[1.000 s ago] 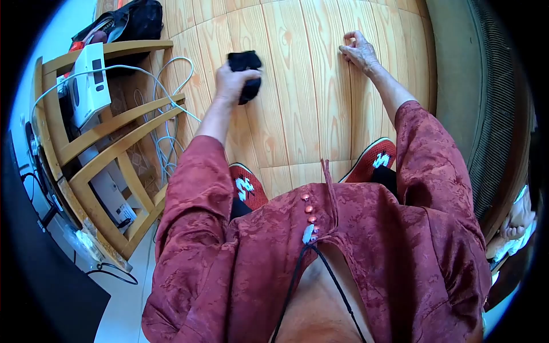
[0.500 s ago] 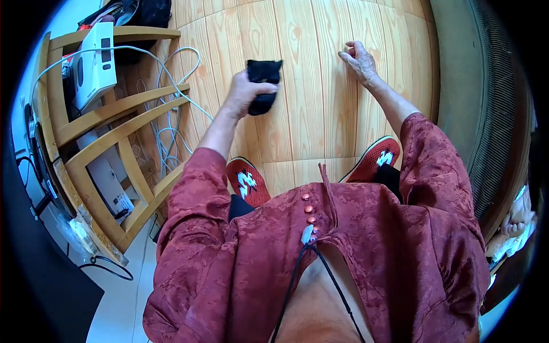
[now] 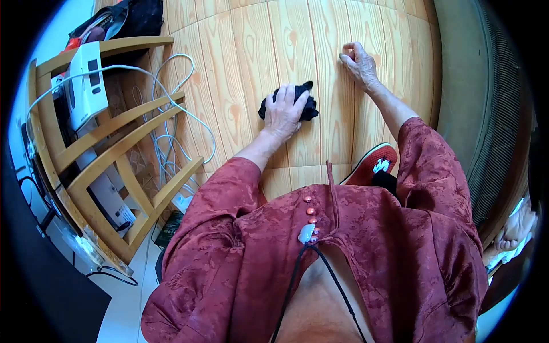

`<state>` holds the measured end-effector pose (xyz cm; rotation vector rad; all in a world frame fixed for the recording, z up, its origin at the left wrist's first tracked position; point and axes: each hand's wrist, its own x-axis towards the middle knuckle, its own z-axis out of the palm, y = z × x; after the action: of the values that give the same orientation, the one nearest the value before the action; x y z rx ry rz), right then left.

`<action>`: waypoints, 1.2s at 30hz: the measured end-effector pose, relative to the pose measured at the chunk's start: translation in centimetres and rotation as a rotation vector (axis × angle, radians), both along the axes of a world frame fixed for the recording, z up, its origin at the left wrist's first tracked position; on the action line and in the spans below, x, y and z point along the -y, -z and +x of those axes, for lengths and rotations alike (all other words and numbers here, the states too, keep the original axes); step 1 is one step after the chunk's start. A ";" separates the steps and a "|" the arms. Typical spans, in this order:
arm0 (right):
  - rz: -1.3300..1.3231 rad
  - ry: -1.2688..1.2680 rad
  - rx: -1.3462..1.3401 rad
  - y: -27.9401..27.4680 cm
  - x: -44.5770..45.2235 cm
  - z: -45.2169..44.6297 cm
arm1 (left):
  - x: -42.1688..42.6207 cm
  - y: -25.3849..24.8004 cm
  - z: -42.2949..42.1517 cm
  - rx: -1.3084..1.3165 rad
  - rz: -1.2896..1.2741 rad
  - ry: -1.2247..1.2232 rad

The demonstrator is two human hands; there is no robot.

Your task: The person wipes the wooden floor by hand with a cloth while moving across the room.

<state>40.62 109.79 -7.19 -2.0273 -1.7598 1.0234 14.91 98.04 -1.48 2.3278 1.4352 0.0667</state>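
Observation:
My left hand point(image 3: 282, 113) lies over a dark, crumpled black cloth bundle point(image 3: 307, 107) above the wooden plank-patterned floor, fingers bent across it and the thumb along its right side. Much of the bundle is hidden under the hand. Further right and slightly forward, my right hand point(image 3: 361, 66) is held over the planks with its fingers curled in toward the thumb. Nothing shows between those fingers, and that hand is well apart from the black cloth.
A wooden chair frame point(image 3: 123, 143) stands at the left with a white device point(image 3: 86, 86) and a looping white cable point(image 3: 171, 137). To the right is a padded green-grey seat point(image 3: 466, 74). A red slipper point(image 3: 377, 163) is near my right sleeve.
My left hand has moved right and slightly down with the black cloth, turning its back upward over it. My right hand stays nearly in place. The left slipper is now mostly covered by my sleeve.

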 end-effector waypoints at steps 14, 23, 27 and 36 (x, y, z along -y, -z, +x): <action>-0.043 0.212 -0.224 1.0 0.3 -0.1 | -4.5 -0.2 -5.5 1.041 -0.825 -0.814; -0.500 -0.060 -0.873 -7.1 5.6 -12.7 | -3.7 -2.4 -7.1 1.522 -1.021 -0.840; -0.379 0.109 -1.125 -8.9 7.7 -16.3 | -2.5 -2.9 -4.5 1.701 -1.073 -1.016; -0.308 -0.101 -0.760 -12.2 8.0 -15.2 | -1.0 -5.4 -3.4 1.763 -1.194 -0.972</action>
<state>25.42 101.80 5.03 -1.3806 -1.3456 1.8732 11.53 99.05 3.91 0.0364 0.8321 0.9016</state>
